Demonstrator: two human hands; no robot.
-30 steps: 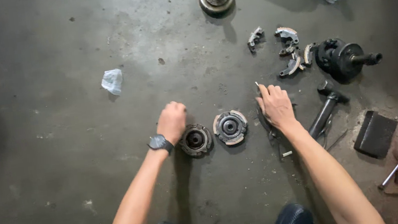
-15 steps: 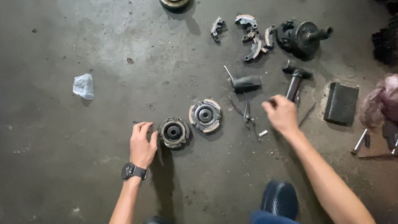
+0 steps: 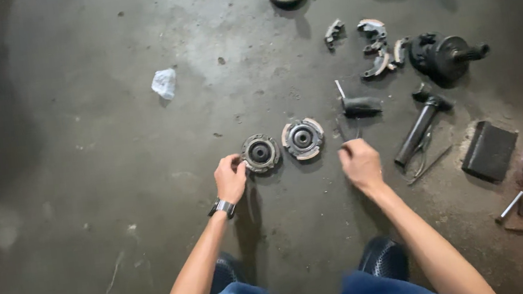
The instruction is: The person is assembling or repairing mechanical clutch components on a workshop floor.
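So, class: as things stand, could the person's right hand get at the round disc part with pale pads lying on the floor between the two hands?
Probably yes. The right hand rests on the concrete floor just right of the padded disc, with only bare floor between them. The left hand is at the darker disc, not in the way.

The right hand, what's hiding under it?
The right hand is curled over the concrete floor, pinching something thin at its fingertips; what it is, I cannot tell. The palm covers the floor beneath. Thin metal tools lie just beyond the knuckles.
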